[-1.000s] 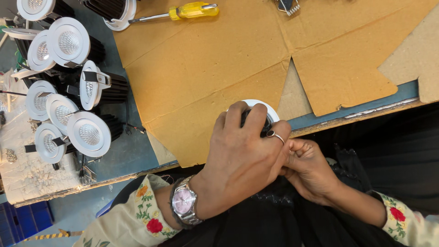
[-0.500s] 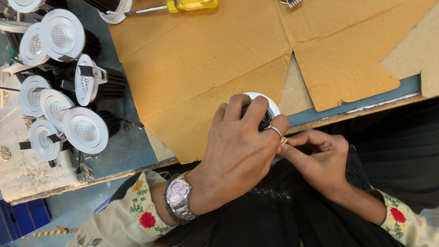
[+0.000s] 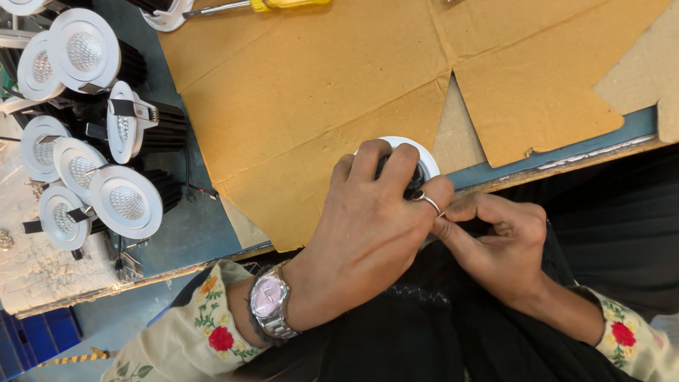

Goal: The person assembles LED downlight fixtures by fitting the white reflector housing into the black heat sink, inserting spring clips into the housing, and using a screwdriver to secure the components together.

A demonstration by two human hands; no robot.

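My left hand (image 3: pixel 368 226) wraps over a round white-rimmed downlight (image 3: pixel 423 157) with a dark body, held at the table's near edge on brown cardboard (image 3: pixel 318 92). A ring sits on one finger and a silver watch (image 3: pixel 269 305) on that wrist. My right hand (image 3: pixel 498 244) is just to the right, fingers curled and pinching at the lamp's underside, where they meet my left fingers. What the right fingers grip is hidden. Most of the lamp is covered by my left hand.
Several finished white downlights (image 3: pixel 126 201) with black heat sinks are clustered at the left on the blue-grey table (image 3: pixel 184 233). A yellow-handled screwdriver (image 3: pixel 269 4) lies at the top edge. Dark cloth covers my lap below.
My right hand has shifted slightly outward and its fingers have closed tighter against the lamp's edge. My left hand keeps its hold on the lamp.
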